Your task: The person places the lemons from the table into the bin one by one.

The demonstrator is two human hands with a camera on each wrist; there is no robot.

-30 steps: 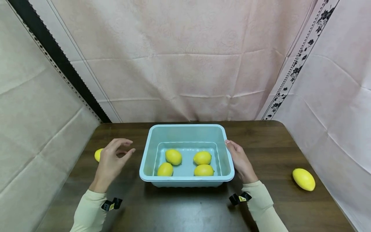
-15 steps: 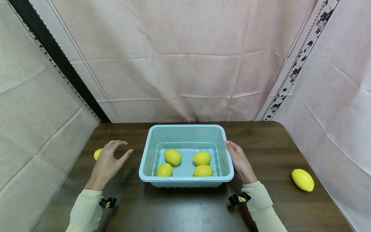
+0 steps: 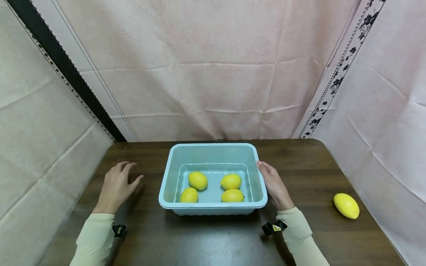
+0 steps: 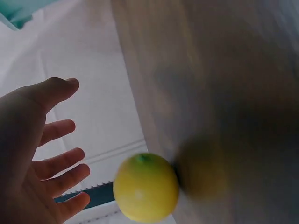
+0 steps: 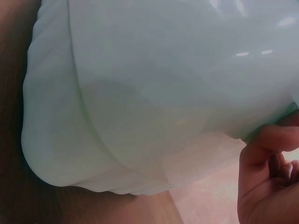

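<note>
A light blue plastic basin (image 3: 213, 205) stands in the middle of the table with several yellow lemons (image 3: 198, 180) lying on its floor. My right hand (image 3: 274, 184) grips the basin's right rim, thumb on top; in the right wrist view the basin's outer wall (image 5: 140, 93) fills most of the picture. To the left of the basin my left hand (image 3: 114, 188) hovers with its fingers spread and nothing in them. Close to those fingers, the left wrist view shows a lemon (image 4: 146, 187) on the table, apart from the hand. In the head view that lemon is hidden behind the hand.
Another lemon (image 3: 346, 205) lies on the right side of the dark wooden table (image 3: 213, 244). Pale cloth (image 3: 213, 88) hangs behind the table and along both sides. Each wrist bears a small black camera.
My left hand has moved left and over the left lemon, covering it from the head view, and its fingers have spread. The right hand stays on the basin's rim.
</note>
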